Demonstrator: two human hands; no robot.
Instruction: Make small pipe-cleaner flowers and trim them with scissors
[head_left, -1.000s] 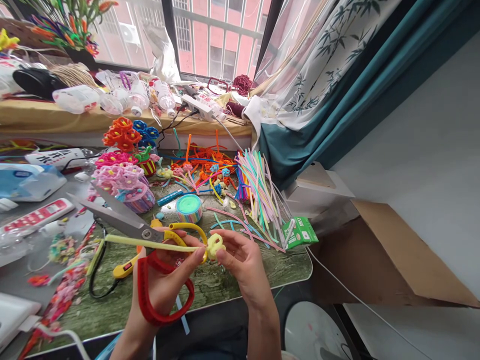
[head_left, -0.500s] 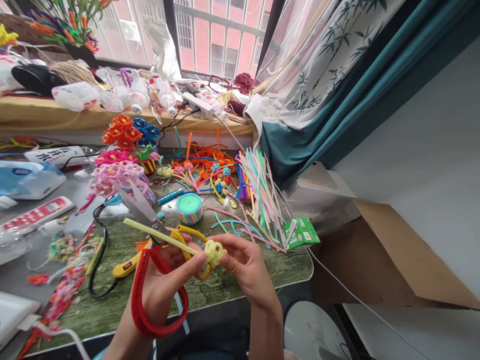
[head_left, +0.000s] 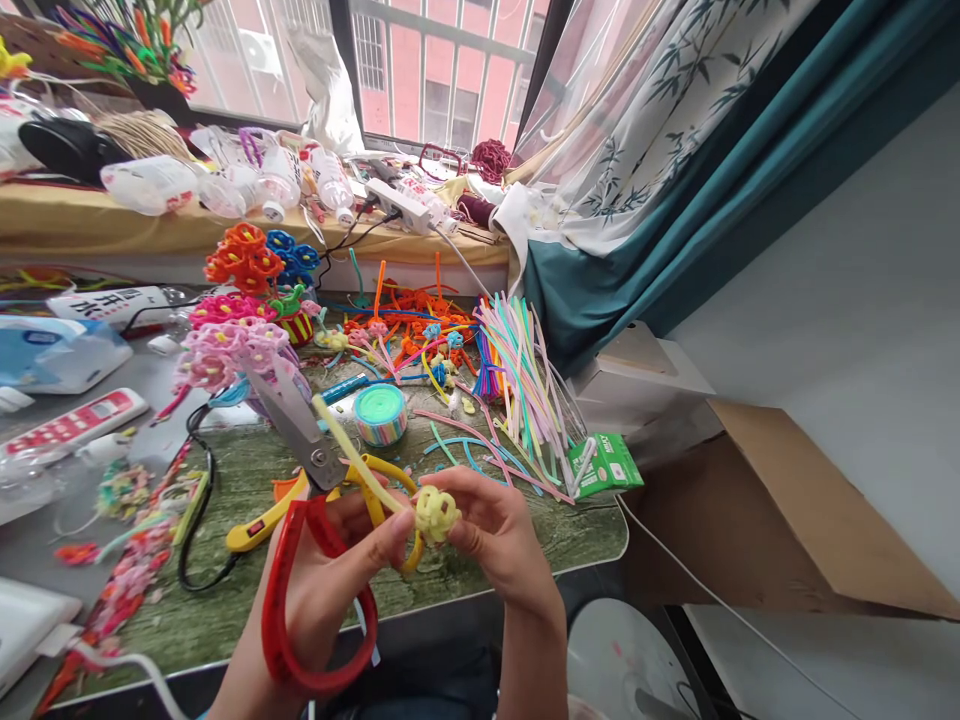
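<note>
My left hand pinches a pale yellow pipe cleaner flower near its base, between thumb and fingers. Its straight fuzzy stem slants up to the left. Large scissors also hang on my left hand, one red handle loop around it, blades pointing up and left. From the other side, my right hand closes thumb and fingers on the flower's looped petals. A yellow scissor loop partly shows behind the flower.
A teal-topped striped roll stands beyond my hands. Bundled pastel pipe cleaners lie right of it, by a green packet. Pink flowers stand at left, near a yellow cutter. An open carton is right of the table.
The stem has swung from nearly flat to a steeper upward slant, and the flower has turned slightly to the right. Both hands keep their hold.
</note>
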